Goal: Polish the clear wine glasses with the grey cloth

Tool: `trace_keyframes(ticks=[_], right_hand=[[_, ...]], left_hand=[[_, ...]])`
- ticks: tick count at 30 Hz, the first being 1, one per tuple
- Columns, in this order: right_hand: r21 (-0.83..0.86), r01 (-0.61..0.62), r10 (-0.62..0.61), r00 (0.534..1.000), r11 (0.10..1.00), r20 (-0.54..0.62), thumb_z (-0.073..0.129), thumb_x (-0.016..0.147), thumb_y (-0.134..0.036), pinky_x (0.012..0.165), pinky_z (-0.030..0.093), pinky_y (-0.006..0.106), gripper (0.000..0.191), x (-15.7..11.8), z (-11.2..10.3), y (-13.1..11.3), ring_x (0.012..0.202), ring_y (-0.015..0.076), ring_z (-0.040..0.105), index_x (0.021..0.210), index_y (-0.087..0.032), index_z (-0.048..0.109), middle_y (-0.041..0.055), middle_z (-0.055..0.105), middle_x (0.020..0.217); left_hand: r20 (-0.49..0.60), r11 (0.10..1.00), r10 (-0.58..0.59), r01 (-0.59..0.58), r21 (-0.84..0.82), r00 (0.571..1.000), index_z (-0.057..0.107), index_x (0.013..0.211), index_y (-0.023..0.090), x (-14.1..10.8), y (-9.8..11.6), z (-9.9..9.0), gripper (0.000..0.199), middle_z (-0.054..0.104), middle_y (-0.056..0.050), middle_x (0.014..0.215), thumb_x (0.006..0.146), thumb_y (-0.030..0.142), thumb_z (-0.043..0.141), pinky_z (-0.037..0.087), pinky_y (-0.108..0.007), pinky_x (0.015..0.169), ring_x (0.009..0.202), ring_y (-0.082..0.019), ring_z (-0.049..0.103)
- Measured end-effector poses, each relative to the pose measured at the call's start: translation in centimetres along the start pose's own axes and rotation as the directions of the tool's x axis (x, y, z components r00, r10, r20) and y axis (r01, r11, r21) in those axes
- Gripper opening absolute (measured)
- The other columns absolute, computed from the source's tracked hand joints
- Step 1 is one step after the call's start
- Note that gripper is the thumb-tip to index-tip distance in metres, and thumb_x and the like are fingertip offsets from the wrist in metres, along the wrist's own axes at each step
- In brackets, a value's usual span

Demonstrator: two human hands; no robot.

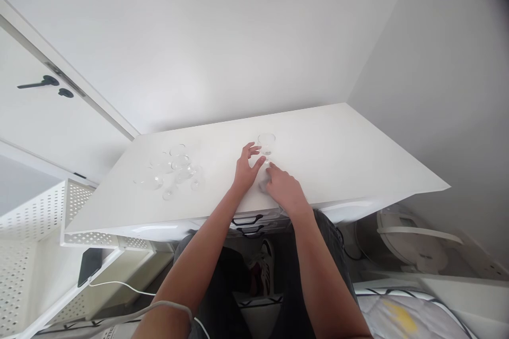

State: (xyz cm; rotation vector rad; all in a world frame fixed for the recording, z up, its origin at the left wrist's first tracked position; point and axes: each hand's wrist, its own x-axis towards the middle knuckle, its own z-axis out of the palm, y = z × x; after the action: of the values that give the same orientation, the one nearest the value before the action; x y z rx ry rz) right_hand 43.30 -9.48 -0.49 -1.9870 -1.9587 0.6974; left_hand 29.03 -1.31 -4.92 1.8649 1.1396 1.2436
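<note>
A clear stemmed glass (266, 140) is near the middle of the white cabinet top. My left hand (245, 168) is at its left side, with thumb and fingers curved round the lower bowl and stem. Just in front, my right hand (285, 186) has its index finger close to the stem, the other fingers curled in. Something greyish and see-through shows beneath the right hand; I cannot make out whether it is glass or shadow. Several more clear stemmed glasses (181, 164) are grouped on the left of the top, some lying on their sides.
The white cabinet top (338, 153) meets a wall behind. Dark drawer handles (247, 220) are below its front edge. A door with a black handle (37, 83) is at left, above perforated white shelving (35, 217). A white cable (123, 284) runs near my left arm.
</note>
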Motion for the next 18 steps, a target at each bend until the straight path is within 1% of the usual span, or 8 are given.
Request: trace_keyframes(ticks=[3,6,9,12,15,18], right_hand=[[0.037,-0.061,0.062,0.998,0.997,-0.023,0.043,0.093,-0.026,0.101,0.052,0.051,0.047,0.1,-0.6,1.2,0.128,0.0385,0.065,0.133,-0.020,0.066,0.0104,0.038,0.172],[0.068,-0.117,0.121,0.990,0.991,-0.068,0.040,0.095,-0.026,0.108,0.048,0.056,0.052,0.3,-1.1,2.6,0.135,0.0405,0.059,0.142,-0.018,0.062,0.0137,0.038,0.171],[0.106,-0.182,0.193,0.975,0.978,-0.106,0.040,0.095,-0.026,0.112,0.046,0.057,0.054,0.3,-1.8,4.0,0.140,0.0412,0.056,0.144,-0.017,0.061,0.0148,0.036,0.172],[0.163,-0.238,0.261,0.955,0.957,-0.142,0.041,0.095,-0.027,0.114,0.045,0.057,0.058,0.2,-2.4,5.1,0.143,0.0406,0.053,0.150,-0.019,0.058,0.0138,0.036,0.172],[0.213,-0.287,0.323,0.933,0.934,-0.159,0.044,0.094,-0.029,0.115,0.044,0.058,0.061,0.1,-2.8,6.2,0.142,0.0407,0.053,0.153,-0.020,0.055,0.0154,0.046,0.165],[0.245,-0.277,0.330,0.921,0.929,-0.209,0.048,0.093,-0.032,0.113,0.046,0.056,0.060,0.3,-2.8,7.4,0.137,0.0393,0.057,0.151,-0.022,0.057,0.0168,0.059,0.152]], left_hand=[[-0.016,1.000,-0.001,0.001,0.012,1.000,0.051,0.132,0.026,0.0,0.1,0.0,0.036,0.069,-0.011,0.139,0.102,0.043,0.062,0.049,-0.046,0.108,0.118,-0.023,0.069],[-0.020,0.999,-0.004,0.005,0.032,1.000,0.055,0.121,0.026,0.0,0.2,0.0,0.024,0.069,-0.009,0.131,0.104,0.043,0.057,0.051,-0.043,0.104,0.112,-0.020,0.069],[-0.034,0.998,-0.008,0.010,0.059,0.999,0.058,0.111,0.025,0.0,0.1,0.0,0.018,0.067,-0.008,0.120,0.106,0.041,0.053,0.052,-0.039,0.097,0.106,-0.019,0.067],[-0.053,0.996,-0.005,0.009,0.091,0.999,0.060,0.100,0.024,0.0,0.0,-0.1,0.018,0.064,-0.007,0.112,0.107,0.038,0.050,0.052,-0.037,0.092,0.102,-0.019,0.063],[-0.060,0.994,-0.011,0.017,0.108,0.998,0.061,0.095,0.023,0.0,-0.1,-0.2,0.021,0.061,-0.007,0.107,0.107,0.035,0.049,0.053,-0.036,0.090,0.099,-0.019,0.061],[-0.055,0.994,-0.018,0.023,0.104,0.998,0.062,0.094,0.023,0.0,-0.1,-0.2,0.023,0.060,-0.007,0.106,0.107,0.035,0.048,0.053,-0.036,0.088,0.099,-0.019,0.061]])
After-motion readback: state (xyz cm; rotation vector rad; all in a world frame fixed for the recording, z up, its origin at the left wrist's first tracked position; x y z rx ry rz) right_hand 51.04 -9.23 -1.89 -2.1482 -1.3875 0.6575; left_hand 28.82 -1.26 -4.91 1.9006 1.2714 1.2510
